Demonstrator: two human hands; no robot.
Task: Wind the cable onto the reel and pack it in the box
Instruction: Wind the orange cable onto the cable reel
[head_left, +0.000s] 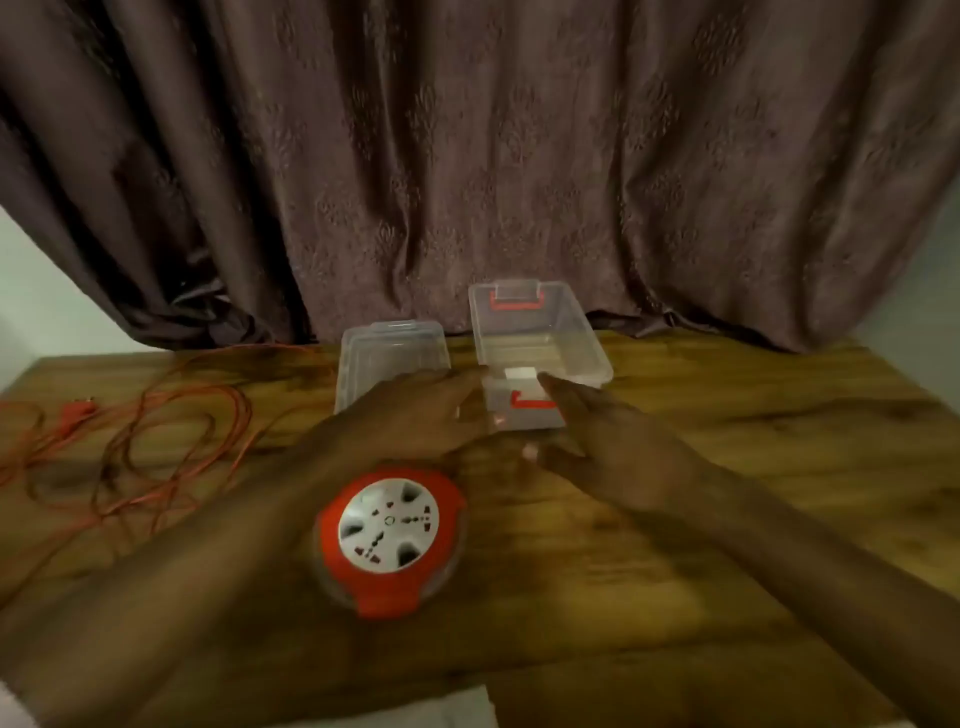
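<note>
From the head view, both hands reach toward the clear box (540, 343) at the far middle of the bench (727, 441): left hand (415, 415) and right hand (613, 441) spread, fingers straight, gripping nothing. The lid (389, 358) lies left of it. The reel (389, 535) sits near, the orange cable (156, 436) loose at left. Winding seems not begun; next calls for taking up the reel. A brown curtain (467, 156) hangs behind.

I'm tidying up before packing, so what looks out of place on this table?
The orange cable sprawls in loose tangled loops over the table's left side, not wound on the reel. The box stands open, its lid lying beside it.
</note>
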